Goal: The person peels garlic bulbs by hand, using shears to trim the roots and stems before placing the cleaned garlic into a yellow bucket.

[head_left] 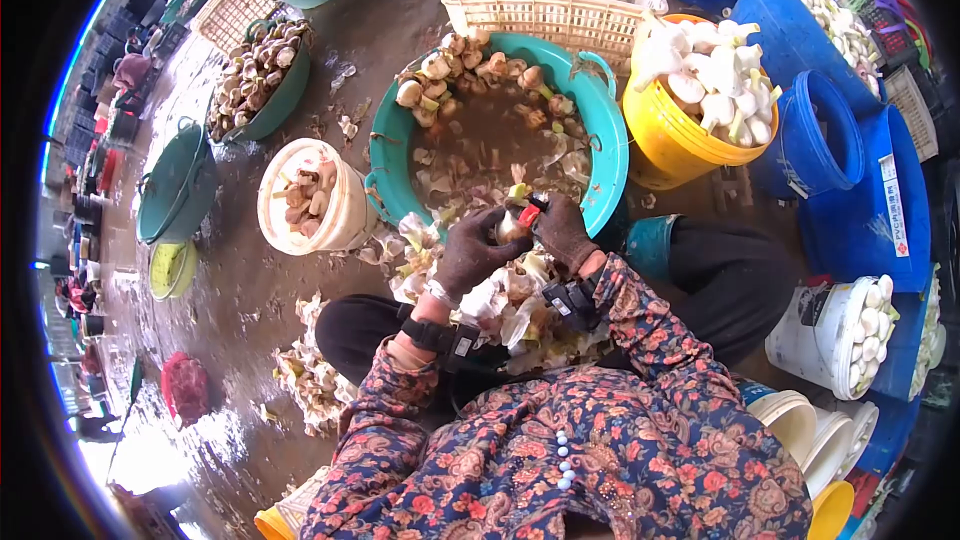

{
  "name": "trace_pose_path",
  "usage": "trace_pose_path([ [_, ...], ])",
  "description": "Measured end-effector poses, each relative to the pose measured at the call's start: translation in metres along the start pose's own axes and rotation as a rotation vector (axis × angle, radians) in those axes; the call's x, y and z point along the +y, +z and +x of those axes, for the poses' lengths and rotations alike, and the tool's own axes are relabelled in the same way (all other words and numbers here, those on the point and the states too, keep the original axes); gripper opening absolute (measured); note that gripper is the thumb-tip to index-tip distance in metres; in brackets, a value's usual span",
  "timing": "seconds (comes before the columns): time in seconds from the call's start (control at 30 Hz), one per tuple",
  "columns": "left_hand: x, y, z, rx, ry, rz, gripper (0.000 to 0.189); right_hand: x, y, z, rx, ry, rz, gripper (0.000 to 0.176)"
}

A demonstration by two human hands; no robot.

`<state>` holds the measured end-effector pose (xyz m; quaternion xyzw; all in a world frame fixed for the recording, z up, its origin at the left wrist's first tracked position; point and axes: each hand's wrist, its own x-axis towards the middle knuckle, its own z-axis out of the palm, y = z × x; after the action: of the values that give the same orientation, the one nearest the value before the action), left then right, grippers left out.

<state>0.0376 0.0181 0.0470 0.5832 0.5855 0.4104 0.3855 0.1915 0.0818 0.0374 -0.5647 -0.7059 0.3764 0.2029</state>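
Observation:
My left hand (474, 251), in a dark glove, is closed around a garlic bulb (512, 229) whose stem points up. Close beside it, my right hand (564, 230), also gloved, grips a small red-handled tool (529, 214) against the bulb. Both hands are over the near rim of a green tub (388, 135) holding brown water, floating skins and unpeeled garlic (470, 70). Under my hands lies a heap of peeled skins (510, 305), between my legs. The tool's tip is hidden.
A yellow bucket (660, 150) heaped with white garlic stands right of the tub, beside a blue bucket (825, 130). On the left are a white bucket (340, 202) and a green basin (290, 90) of garlic. A cream crate (545, 12) stands behind.

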Motion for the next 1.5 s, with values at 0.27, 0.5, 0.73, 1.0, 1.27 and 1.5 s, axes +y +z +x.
trace_pose_path([
  [0.27, 0.019, -0.02, -0.003, -0.216, -0.257, -0.252, 0.043, -0.003, -0.008, -0.001, -0.121, -0.296, 0.409, 0.022],
  [0.5, 0.006, 0.002, -0.004, -0.101, -0.097, -0.394, 0.062, -0.025, -0.022, -0.026, -0.586, 0.484, 1.242, 0.054],
  [0.73, 0.026, -0.017, 0.004, 0.128, 0.418, 0.669, 0.068, 0.004, -0.004, -0.001, -0.562, 0.481, 0.671, 0.049],
  [1.0, -0.017, -0.001, -0.005, -0.184, -0.135, 0.303, 0.018, 0.018, 0.003, 0.013, -0.459, -0.013, 0.124, 0.039],
  [1.27, -0.021, -0.02, -0.017, -0.181, 0.253, 0.184, 0.04, -0.016, -0.029, -0.008, -0.716, 0.037, 1.269, 0.038],
  [1.5, -0.03, -0.016, -0.021, 0.024, 0.185, 0.153, 0.048, -0.018, -0.02, -0.01, -0.312, -0.458, 0.399, 0.035],
])
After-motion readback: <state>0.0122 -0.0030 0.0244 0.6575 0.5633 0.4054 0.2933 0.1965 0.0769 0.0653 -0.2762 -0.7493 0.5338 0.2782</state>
